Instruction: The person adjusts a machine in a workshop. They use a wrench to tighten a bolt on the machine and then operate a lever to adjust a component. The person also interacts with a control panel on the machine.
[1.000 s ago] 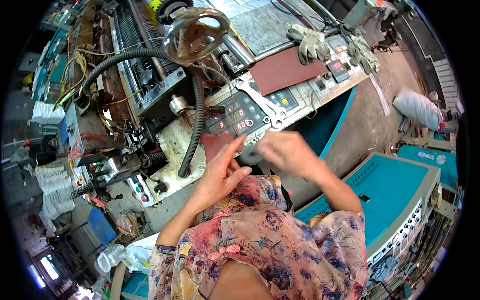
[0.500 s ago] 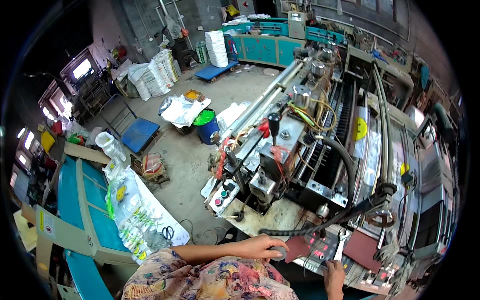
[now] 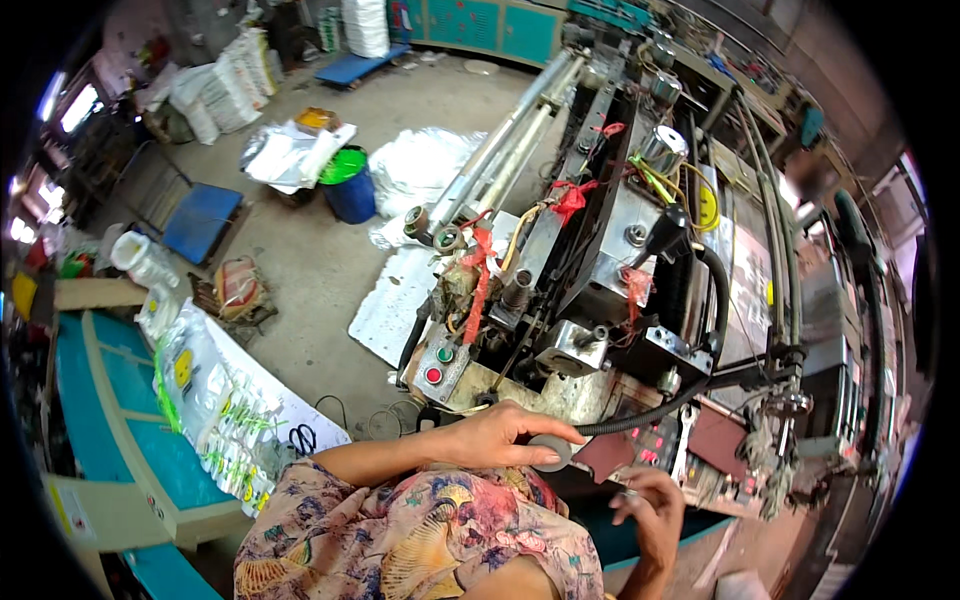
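In the head view, the left hand (image 3: 505,438) reaches across from the lower left, palm down, its thumb and fingers closed about a grey round piece (image 3: 558,458); this piece sits just in front of the patterned shirt (image 3: 420,535), near the edge of the machine (image 3: 600,280); the right hand (image 3: 655,505) is raised beside it on the right, the fingers loosely bent and parted, the two hands apart from each other; a pale spot shows at one of its fingers, too small to tell what it is.

Beyond the hands, a small dark red sheet (image 3: 605,457) lies just right of the grey round piece; next to it is a control panel (image 3: 652,445) with lit red digits; a metal wrench (image 3: 686,445) lies between the panel and a larger dark red sheet (image 3: 720,440); a pair of soiled work gloves (image 3: 768,470) lies farther right; a black corrugated hose (image 3: 650,413) curves above the panel.

To the left, a button box (image 3: 441,368) carries a green and a red button; a black ball-topped lever (image 3: 668,232) stands higher on the machine; at far left, a white counter (image 3: 275,393) bears plastic bags (image 3: 235,430) and black-handled scissors (image 3: 302,438); beyond, on the floor, stand a blue bin (image 3: 348,198) with bright green stuff inside and a blue trolley (image 3: 203,222).
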Demonstrator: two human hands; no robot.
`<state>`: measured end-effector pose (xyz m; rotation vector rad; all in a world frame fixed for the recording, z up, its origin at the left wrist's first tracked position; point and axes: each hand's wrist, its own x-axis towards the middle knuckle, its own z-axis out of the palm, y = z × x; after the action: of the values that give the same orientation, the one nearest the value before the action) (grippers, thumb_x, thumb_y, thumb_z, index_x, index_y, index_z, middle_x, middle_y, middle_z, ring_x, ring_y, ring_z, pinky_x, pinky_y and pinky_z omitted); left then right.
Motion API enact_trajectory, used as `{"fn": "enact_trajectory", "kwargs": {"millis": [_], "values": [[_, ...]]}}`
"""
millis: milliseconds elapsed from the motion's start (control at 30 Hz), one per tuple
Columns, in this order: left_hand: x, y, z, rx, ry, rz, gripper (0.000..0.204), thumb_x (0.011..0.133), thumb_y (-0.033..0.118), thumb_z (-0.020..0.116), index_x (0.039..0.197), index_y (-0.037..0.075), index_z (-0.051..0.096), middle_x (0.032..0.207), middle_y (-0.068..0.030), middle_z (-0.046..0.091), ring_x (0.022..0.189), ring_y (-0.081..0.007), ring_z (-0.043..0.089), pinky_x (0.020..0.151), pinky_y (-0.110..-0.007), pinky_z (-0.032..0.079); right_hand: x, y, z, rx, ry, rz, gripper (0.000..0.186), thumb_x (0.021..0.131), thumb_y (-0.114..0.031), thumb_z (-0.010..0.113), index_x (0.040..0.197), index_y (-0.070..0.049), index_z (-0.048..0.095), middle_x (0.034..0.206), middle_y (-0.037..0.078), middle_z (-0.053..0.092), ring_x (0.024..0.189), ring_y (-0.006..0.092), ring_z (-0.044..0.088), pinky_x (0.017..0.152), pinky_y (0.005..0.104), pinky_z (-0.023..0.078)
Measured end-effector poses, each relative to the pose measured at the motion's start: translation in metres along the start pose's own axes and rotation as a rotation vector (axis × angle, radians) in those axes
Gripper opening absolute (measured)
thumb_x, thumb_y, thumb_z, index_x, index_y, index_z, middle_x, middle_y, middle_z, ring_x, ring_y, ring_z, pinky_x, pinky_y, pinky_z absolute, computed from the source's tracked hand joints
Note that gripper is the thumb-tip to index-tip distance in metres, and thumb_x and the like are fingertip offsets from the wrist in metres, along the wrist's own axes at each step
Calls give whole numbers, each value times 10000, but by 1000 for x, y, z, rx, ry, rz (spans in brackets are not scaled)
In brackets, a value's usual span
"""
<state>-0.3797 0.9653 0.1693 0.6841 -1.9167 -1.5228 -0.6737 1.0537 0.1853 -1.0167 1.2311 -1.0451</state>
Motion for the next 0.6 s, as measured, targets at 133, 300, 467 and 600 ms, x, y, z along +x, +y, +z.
{"fn": "enact_trajectory", "kwargs": {"millis": [133,300,467,600], "values": [[-16,15,-40,-39,120,181,299,887,136,693,1168,44,657,1039,-111,699,900,-206,685,766,-312,520,35,-16,93,59,-287,121,130,878,2,631,993,55,605,912,114,651,654,122,622,543,235,504],[-22,36,-83,-10,300,314,318,829,97,751,1123,23,657,950,-106,668,790,-187,639,676,-297,503,63,-44,167,23,-268,-28,126,885,18,647,997,77,638,914,87,611,686,131,640,553,238,531],[-8,42,-117,217,480,479,655,781,303,800,1302,11,532,1143,-148,584,1015,-295,591,821,-375,500,85,-75,203,216,-61,-32,101,941,-60,569,947,18,633,794,59,614,631,113,609,543,268,539],[15,36,-130,318,587,484,1017,670,398,853,1469,30,343,1339,-163,511,1123,-312,549,955,-424,426,102,-97,210,300,16,34,82,951,-100,567,923,-35,609,737,13,600,588,80,571,533,257,525]]}}
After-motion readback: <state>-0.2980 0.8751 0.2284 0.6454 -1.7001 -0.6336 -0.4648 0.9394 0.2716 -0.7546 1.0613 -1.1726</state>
